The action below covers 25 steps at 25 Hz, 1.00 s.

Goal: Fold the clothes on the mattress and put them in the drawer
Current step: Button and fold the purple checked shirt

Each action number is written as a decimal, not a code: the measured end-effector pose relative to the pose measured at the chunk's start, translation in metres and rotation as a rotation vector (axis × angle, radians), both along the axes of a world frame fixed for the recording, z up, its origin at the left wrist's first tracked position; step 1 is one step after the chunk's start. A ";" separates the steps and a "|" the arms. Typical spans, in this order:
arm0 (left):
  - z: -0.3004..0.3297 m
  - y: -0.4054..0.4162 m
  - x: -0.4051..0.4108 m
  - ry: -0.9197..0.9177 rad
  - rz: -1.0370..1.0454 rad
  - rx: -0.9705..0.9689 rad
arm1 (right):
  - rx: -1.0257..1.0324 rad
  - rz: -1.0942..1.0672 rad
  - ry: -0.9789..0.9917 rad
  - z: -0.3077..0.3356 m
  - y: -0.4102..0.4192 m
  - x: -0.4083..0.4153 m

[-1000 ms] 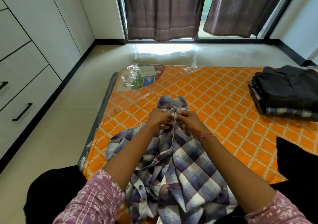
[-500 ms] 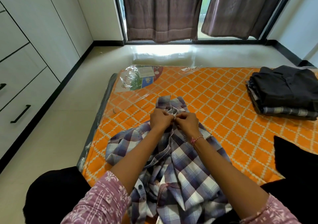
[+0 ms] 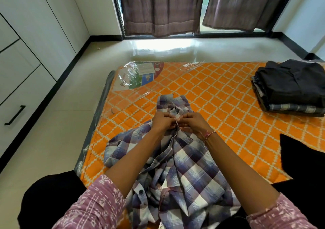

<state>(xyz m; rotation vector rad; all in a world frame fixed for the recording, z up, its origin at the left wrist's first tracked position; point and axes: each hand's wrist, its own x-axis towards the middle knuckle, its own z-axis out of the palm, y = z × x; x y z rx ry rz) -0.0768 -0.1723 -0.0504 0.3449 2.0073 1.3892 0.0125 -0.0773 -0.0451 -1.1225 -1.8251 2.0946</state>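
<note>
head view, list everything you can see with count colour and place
plaid shirt: one, purple, blue and white, crumpled on the mattress near edge
mattress: one, orange with white lattice, plastic-wrapped, on the floor
folded clothes stack: one, dark garments over a plaid one, mattress far right
black garment: one, mattress right edge
label sheet: one, multicoloured, under the plastic at the far left corner
drawers: white with a black handle, left wall
curtains: two, brown, at the window
left hand: pinches the shirt placket below the collar
right hand: pinches the same placket, thread bracelet on wrist
</note>
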 end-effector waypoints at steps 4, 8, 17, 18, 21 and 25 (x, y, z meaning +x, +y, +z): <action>-0.006 0.000 0.006 -0.118 0.124 0.057 | 0.497 0.040 -0.095 -0.009 -0.008 -0.008; -0.011 0.002 0.009 -0.134 0.199 0.076 | 0.675 -0.047 -0.103 -0.020 -0.023 -0.012; -0.014 0.001 0.006 -0.292 0.190 0.282 | 0.626 -0.061 -0.094 -0.021 -0.014 -0.013; -0.014 0.000 0.005 -0.284 0.179 0.264 | 0.718 -0.046 -0.115 -0.022 -0.014 -0.014; -0.013 -0.003 0.003 -0.215 0.137 0.151 | 0.894 -0.033 -0.144 -0.027 -0.023 -0.013; -0.013 -0.001 0.005 -0.177 0.112 0.019 | 0.947 -0.121 -0.151 -0.036 -0.037 -0.007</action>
